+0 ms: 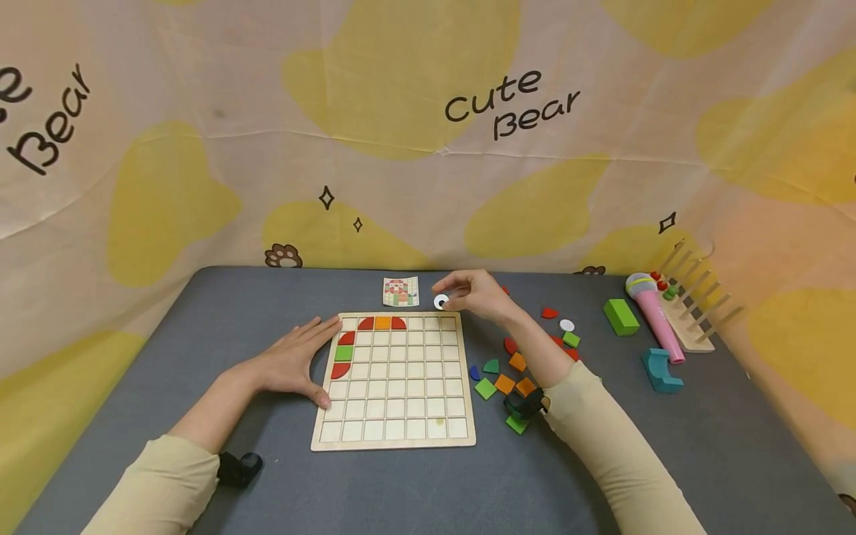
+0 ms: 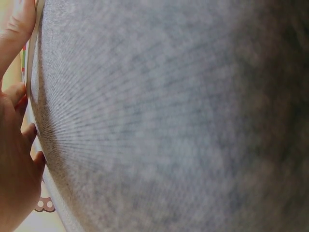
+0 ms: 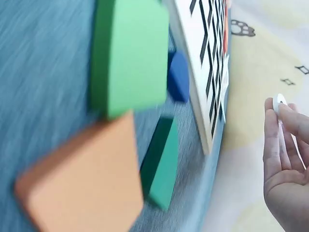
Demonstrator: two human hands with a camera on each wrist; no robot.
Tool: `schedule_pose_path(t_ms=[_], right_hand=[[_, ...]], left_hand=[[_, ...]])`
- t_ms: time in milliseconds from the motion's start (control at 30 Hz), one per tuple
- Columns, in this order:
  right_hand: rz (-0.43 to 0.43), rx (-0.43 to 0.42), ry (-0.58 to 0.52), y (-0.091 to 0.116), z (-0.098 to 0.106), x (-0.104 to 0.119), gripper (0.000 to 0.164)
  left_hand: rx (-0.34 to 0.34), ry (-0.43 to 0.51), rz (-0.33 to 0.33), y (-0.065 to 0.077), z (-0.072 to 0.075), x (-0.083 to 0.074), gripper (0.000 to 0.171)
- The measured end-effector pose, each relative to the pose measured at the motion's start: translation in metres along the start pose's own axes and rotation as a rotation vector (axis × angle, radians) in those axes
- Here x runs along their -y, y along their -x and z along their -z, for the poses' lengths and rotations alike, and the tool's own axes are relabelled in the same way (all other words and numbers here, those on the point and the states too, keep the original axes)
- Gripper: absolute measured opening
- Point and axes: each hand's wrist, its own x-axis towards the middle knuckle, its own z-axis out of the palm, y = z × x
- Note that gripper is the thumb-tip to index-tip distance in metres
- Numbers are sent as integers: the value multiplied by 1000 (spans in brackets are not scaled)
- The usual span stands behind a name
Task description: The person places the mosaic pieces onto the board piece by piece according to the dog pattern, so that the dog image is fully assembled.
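Observation:
Between thumb and fingers my right hand (image 1: pixel 478 293) pinches a white round disc (image 1: pixel 440 300) with a dark spot, above the far right part of a wooden grid board (image 1: pixel 399 388). The right wrist view shows the same disc (image 3: pixel 276 103) edge-on at the fingertips. My left hand (image 1: pixel 289 365) rests with spread fingers along the board's left edge, thumb on its border. In the board's top row an orange square (image 1: pixel 383 323) sits between two red quarter pieces. Down the left column, a green square (image 1: pixel 344 353) lies between two more red pieces. Behind the board lies a small pattern card (image 1: pixel 400 291).
Loose green, orange, red and blue pieces, among them an orange square (image 1: pixel 504 383), lie right of the board beneath my right forearm. A white disc (image 1: pixel 566 325) is there too. Farther right are a green block (image 1: pixel 621 317), a pink toy microphone (image 1: pixel 657 316), a teal arch (image 1: pixel 662 371) and a pegged rack (image 1: pixel 698 316).

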Motion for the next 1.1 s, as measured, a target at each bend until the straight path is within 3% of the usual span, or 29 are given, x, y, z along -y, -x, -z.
schedule_pose_path(t_ms=[233, 733, 1100], right_hand=[[42, 22, -5, -8, -19, 8, 33], [8, -40, 50, -25, -65, 21, 21], [-9, -42, 188, -37, -105, 37, 13]], left_hand=[[1, -2, 13, 0, 0, -1, 138], [13, -12, 22, 1, 3, -3, 138], [15, -6, 21, 2, 3, -4, 138]])
